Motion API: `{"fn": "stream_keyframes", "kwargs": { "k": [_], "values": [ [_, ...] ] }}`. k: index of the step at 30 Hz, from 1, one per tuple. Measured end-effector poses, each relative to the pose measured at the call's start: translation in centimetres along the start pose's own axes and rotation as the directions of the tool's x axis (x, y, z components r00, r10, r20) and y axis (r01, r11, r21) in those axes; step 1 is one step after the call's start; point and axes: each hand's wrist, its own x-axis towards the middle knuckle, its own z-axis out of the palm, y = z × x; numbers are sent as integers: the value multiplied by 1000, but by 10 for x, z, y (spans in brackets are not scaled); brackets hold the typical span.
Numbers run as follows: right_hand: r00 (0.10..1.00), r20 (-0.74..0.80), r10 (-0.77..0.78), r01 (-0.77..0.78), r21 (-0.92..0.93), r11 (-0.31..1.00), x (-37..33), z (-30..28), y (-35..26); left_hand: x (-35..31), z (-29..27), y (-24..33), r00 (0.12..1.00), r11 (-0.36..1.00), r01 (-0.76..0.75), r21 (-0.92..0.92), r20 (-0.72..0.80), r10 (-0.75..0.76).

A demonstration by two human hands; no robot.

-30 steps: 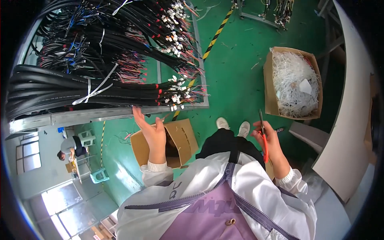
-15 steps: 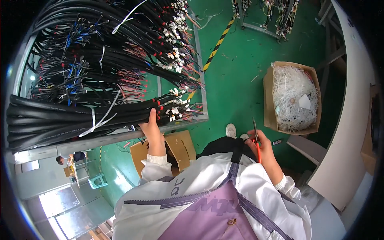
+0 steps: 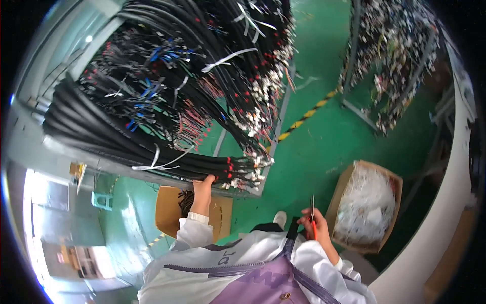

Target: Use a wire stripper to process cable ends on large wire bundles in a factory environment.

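A thick bundle of black cables [image 3: 106, 124] lies along the near side of a metal rack, bound with a white tie [image 3: 154, 164]. Red bands and white connectors [image 3: 248, 177] mark its right end. Close to those bands my left hand [image 3: 202, 191] grips the bundle, thumb on top, the other fingers hidden beneath. Lower right, in front of my body, my right hand [image 3: 318, 223] is closed around red-handled scissors [image 3: 313, 218], their blades pointing up and away. The scissors are apart from the cables.
More tied cable harnesses [image 3: 167, 76] with blue and pinkish wire ends fill the rack [image 3: 109, 169]. An open carton [image 3: 220, 215] stands below it. To the right is a carton of white strips [image 3: 367, 207]. Another rack with hanging wires [image 3: 390, 66] stands beyond a yellow-black floor stripe [image 3: 309, 115].
The view has swung, bringing more of the far hanging wires into sight. My left hand still grips the cable bundle near its connectors. The scissors remain in my right hand.
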Motion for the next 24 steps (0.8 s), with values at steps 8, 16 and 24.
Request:
{"fn": "stream_keyframes", "kwargs": {
  "k": [8, 16, 24],
  "values": [
    [1000, -30, 5, -2, 87, 996, 10, -63, -25, 2, -24, -37, 995, 977, 85, -197, 59, -75],
    [996, 24, 83, -86, 176, 981, 4, -99, -52, -10, -24, -46, 998, 960, -57, -274, -54, 44],
    [994, 109, 26, -48, 203, 978, 7, -102, -35, -43, -30, -49, 964, 925, -15, -379, 241, 114]
  ]
}}
